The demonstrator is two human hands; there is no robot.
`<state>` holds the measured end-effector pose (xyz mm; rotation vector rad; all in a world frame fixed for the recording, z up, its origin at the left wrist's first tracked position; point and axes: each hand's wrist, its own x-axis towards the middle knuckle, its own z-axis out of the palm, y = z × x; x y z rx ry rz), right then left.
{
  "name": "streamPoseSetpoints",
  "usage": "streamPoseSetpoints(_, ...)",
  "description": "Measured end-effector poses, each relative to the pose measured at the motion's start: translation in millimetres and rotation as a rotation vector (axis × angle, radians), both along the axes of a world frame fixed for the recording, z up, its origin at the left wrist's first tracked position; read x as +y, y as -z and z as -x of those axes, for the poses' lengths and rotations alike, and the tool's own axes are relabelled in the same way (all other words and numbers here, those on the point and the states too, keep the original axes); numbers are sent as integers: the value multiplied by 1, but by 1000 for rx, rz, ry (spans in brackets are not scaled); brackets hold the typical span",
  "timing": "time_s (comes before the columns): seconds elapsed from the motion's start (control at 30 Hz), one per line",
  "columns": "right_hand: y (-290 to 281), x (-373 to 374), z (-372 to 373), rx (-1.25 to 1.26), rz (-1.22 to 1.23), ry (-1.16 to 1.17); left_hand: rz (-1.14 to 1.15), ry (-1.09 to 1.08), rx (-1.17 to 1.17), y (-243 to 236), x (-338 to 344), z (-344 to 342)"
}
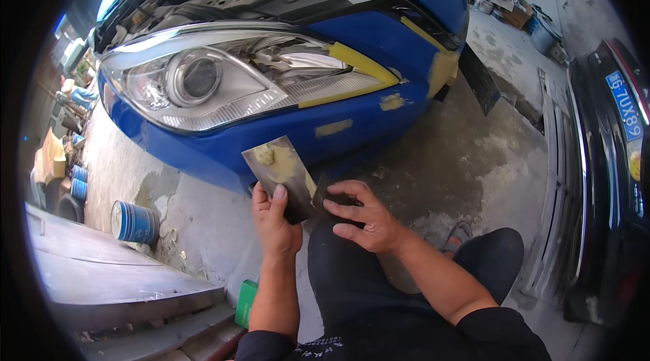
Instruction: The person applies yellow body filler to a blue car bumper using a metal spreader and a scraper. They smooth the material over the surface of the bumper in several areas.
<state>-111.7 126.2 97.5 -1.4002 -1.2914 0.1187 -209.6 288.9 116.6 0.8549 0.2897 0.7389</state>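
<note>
My left hand (pixel 276 222) grips a flat metal putty plate (pixel 298 188) by its lower end, thumb on top. A pale yellow lump of filler (pixel 265 154) and a smear of it lie on the plate. My right hand (pixel 369 219) has its fingers bent around a dark, thin spreader (pixel 322 192), which meets the plate's right edge. Just beyond stands a blue car bumper (pixel 237 147) with dried filler patches (pixel 333 128). Above it, the headlight (pixel 196 80) is edged with yellow masking tape (pixel 362 66) at its right corner.
A blue paint can (pixel 135 222) stands on the floor at left. Behind it are more cans (pixel 79 181) and a cardboard box (pixel 51 158). A green box (pixel 246 301) is beside my left forearm. A dark car (pixel 602 178) stands close at right, near metal rails (pixel 550 192).
</note>
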Motion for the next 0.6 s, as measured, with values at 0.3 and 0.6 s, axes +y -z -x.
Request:
streamPoseSetpoints(0.3,6,24,-37,-171,181,800,-256,43,-151,2,64,0)
streamPoseSetpoints(0.6,-5,80,-1,-129,452,802,-267,41,-207,5,101,-11)
